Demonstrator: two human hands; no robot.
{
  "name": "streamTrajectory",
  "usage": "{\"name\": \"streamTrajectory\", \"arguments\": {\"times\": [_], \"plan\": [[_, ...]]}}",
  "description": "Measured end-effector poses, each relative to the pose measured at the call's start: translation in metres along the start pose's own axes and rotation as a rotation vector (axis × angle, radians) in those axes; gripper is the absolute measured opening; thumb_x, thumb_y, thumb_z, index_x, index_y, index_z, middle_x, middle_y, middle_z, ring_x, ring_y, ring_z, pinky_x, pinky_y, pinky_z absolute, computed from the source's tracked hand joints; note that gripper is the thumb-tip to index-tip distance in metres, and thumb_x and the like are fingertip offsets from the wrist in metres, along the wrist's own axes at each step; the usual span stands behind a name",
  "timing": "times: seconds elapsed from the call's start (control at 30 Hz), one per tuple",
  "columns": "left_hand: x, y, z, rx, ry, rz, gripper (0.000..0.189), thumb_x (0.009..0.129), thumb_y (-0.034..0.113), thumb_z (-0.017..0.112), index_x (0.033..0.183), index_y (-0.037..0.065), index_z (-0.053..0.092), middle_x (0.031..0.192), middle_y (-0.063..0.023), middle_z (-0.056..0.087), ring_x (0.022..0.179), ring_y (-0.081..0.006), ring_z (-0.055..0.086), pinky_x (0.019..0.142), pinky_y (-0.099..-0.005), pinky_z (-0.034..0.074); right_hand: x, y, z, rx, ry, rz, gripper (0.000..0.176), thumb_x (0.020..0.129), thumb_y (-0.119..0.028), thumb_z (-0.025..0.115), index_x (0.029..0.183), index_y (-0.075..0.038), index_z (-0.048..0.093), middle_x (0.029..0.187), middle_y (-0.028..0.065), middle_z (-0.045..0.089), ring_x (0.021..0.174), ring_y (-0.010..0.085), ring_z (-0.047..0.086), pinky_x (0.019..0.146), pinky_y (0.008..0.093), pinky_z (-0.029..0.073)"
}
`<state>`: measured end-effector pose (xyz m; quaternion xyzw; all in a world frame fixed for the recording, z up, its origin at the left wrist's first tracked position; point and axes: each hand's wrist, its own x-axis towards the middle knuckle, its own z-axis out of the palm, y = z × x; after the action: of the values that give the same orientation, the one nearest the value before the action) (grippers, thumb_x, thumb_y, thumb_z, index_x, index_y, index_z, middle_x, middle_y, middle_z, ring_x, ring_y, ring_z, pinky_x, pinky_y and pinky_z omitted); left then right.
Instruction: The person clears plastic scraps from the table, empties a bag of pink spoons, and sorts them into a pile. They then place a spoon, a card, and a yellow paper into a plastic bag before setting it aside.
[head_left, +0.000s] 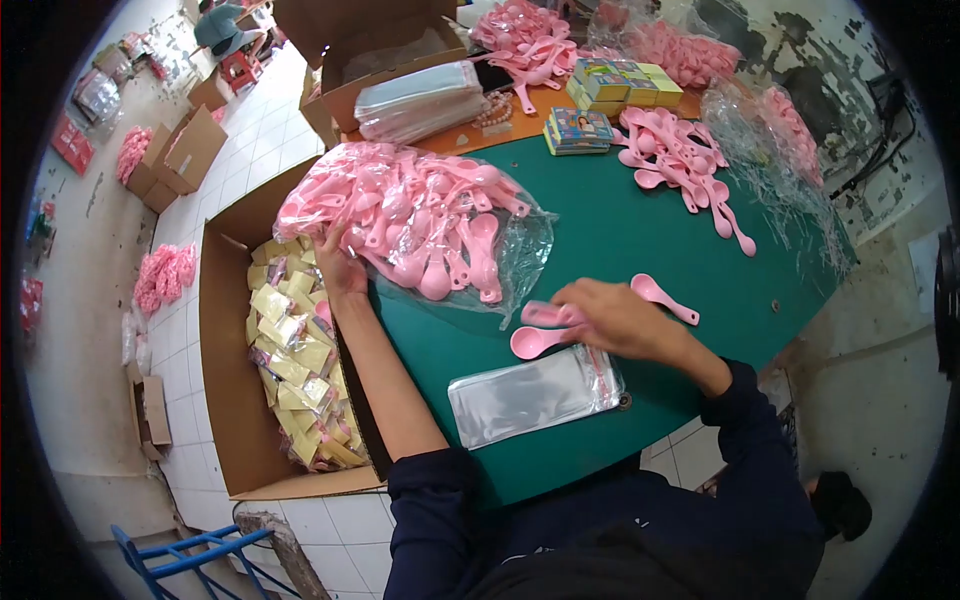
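Note:
My left hand [340, 265] is closed on the lower left side of a clear plastic bag [415, 220] full of pink spoons, at the edge of the green table. Over the table's middle, my right hand [615, 318] grips pink spoons [545, 314], which are slightly blurred. Just below them lies another pink spoon [537, 342]. One more spoon [664, 299] rests to the right of my right hand. A stack of clear plastic sleeves [530, 395] lies flat near the front edge.
An open carton [225, 370] of yellow-backed packets stands left of the table. Stacked cards [578, 132], loose spoons [675, 160] and plastic sleeves [420, 100] are at the back. A blue metal frame [195, 550] is at lower left. A person [222, 30] sits far back.

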<state>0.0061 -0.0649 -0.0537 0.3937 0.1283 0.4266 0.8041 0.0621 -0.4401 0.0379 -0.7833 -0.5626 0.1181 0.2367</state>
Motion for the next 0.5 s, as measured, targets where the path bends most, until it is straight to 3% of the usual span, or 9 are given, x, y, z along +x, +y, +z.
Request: {"name": "streamTrajectory", "arguments": {"times": [0.17, 0.27, 0.33, 0.43, 0.5], "plan": [[0.004, 0.0, -0.003, -0.069, -0.012, -0.06, 0.041, 0.078, -0.007, 0.053, 0.115, 0.008, 0.044, 0.108, -0.009, 0.054, 0.101, -0.0202, 0.055, 0.086, -0.0309, 0.048, 0.004, -0.003, 0.005, -0.136, -0.073, 0.032, 0.025, 0.072, -0.014, 0.062, 0.088, -0.001, 0.048, 0.096, 0.0144, 0.046, 0.078, 0.032, 0.058, 0.06, 0.0426, 0.048], [-0.001, 0.002, 0.001, -0.04, 0.024, -0.05, 0.04, 0.078, -0.006, 0.054, 0.114, 0.008, 0.044, 0.107, -0.009, 0.054, 0.101, -0.02, 0.055, 0.086, -0.0306, 0.048, -0.021, -0.001, -0.032, -0.204, 0.073, 0.161, 0.025, 0.072, -0.015, 0.063, 0.087, -0.001, 0.048, 0.095, 0.0153, 0.046, 0.083, 0.0326, 0.056, 0.065, 0.0423, 0.047], [0.006, -0.007, -0.012, -0.019, 0.023, -0.037, 0.042, 0.078, -0.005, 0.053, 0.118, 0.007, 0.044, 0.112, -0.0098, 0.054, 0.105, -0.0231, 0.055, 0.09, -0.0362, 0.047, -0.05, 0.018, -0.047, -0.259, 0.124, 0.263, 0.026, 0.073, -0.014, 0.062, 0.092, -0.001, 0.049, 0.097, 0.0165, 0.046, 0.09, 0.0345, 0.053, 0.074, 0.0422, 0.045], [0.008, -0.006, -0.009, -0.005, 0.011, -0.022, 0.044, 0.078, -0.004, 0.054, 0.12, 0.007, 0.044, 0.114, -0.0098, 0.053, 0.105, -0.0241, 0.055, 0.091, -0.038, 0.047, -0.083, 0.046, -0.024, -0.34, 0.214, 0.371, 0.028, 0.078, -0.01, 0.057, 0.103, -0.001, 0.049, 0.099, 0.0185, 0.048, 0.095, 0.0369, 0.049, 0.083, 0.0419, 0.042], [-0.001, 0.0, 0.006, -0.004, 0.031, 0.002, 0.046, 0.078, -0.004, 0.054, 0.122, 0.007, 0.043, 0.116, -0.0098, 0.052, 0.106, -0.0233, 0.054, 0.091, -0.0364, 0.047, -0.087, 0.077, -0.012, -0.217, 0.299, 0.332, 0.033, 0.081, -0.007, 0.053, 0.113, -0.002, 0.047, 0.104, 0.0201, 0.049, 0.097, 0.0371, 0.049, 0.087, 0.0413, 0.04]]}}
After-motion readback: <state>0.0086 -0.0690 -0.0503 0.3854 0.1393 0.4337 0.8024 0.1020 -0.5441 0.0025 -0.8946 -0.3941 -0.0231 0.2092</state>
